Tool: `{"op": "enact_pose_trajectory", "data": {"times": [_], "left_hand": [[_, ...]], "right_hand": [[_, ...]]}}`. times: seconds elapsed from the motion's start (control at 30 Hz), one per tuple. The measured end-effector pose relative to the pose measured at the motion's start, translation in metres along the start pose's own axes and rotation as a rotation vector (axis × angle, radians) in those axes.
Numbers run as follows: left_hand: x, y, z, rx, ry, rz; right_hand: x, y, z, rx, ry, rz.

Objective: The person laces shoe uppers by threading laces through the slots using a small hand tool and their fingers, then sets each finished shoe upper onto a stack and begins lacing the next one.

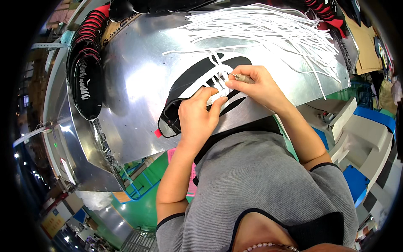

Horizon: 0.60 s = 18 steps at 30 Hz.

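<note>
A black and white shoe upper (194,74) lies slantwise on the metal table in front of me, its grey-lined heel opening and small red tab (158,133) toward the lower left. White shoelace (224,69) crosses its eyelet rows, and a loop stands up near the toe end. My left hand (197,115) grips the upper beside the opening, thumb and fingers bent over the lacing. In my right hand (263,87) is an awl-like tool with a wooden handle (245,78). Its thin metal shaft points left into the lacing; the tip is too small to make out.
A large heap of loose white laces (268,31) covers the far right of the metal table (138,113). Stacked black and red shoe uppers (86,63) line the left edge, with more (327,14) at the far right corner. A grey and blue plastic structure (361,138) stands to the right.
</note>
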<state>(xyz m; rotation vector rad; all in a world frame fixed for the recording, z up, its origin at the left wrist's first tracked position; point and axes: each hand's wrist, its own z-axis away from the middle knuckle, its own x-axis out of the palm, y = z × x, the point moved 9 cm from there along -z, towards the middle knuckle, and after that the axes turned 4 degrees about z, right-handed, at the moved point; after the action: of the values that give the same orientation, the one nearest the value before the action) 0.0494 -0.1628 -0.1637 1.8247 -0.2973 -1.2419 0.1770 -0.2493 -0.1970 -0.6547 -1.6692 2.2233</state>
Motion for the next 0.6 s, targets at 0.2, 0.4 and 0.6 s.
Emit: {"op": "enact_pose_trajectory", "data": {"times": [0.2,0.4,0.6], "left_hand": [[0.001,-0.011,-0.002,-0.112,-0.064,0.06],[0.002,-0.009,-0.004,-0.078,0.054,-0.017],[0.009,-0.017,-0.003,-0.224,-0.025,0.18]], "right_hand": [[0.003,0.004,0.0,-0.17,0.048,0.065],[0.004,0.007,0.008,-0.193,0.141,0.065],[0.001,0.01,0.011,-0.174,0.146,0.054]]}}
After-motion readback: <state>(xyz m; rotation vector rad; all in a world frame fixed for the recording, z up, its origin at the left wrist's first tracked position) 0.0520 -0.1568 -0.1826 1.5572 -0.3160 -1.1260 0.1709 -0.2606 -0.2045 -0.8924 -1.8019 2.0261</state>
